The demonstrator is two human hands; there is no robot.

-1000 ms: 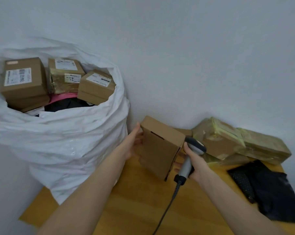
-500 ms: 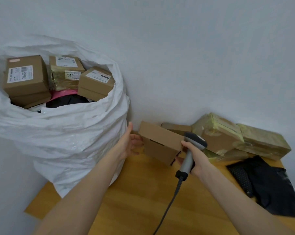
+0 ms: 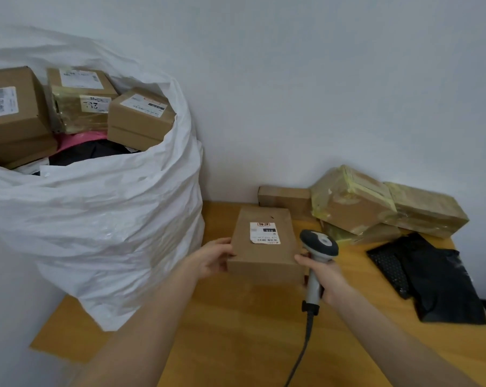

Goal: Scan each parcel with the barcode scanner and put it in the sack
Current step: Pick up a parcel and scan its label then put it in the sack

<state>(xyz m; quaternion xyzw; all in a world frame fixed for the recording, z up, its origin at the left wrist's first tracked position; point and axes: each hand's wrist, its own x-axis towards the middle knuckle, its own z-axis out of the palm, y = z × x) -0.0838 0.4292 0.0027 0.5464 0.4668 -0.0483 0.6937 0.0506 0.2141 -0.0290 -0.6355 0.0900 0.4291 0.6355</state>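
A brown cardboard parcel (image 3: pixel 264 247) lies flat on the wooden table (image 3: pixel 236 331), its white label with a barcode facing up. My left hand (image 3: pixel 215 256) grips the parcel's left side. My right hand (image 3: pixel 324 275) holds the grey barcode scanner (image 3: pixel 318 247) by its handle, and its fingertips touch the parcel's right side. The scanner head sits just right of the label. The big white sack (image 3: pixel 110 219) stands at the left, with several boxes piled inside it.
Three more cardboard parcels, two wrapped in yellowish tape (image 3: pixel 350 199), lie against the wall at the back right. Black plastic mailer bags (image 3: pixel 431 277) lie at the right edge. The scanner's cable (image 3: pixel 300 356) trails toward me over the table.
The parcel has been turned over from standing on edge to lying flat, label up. My hands moved with it, and the scanner stayed in my right hand.
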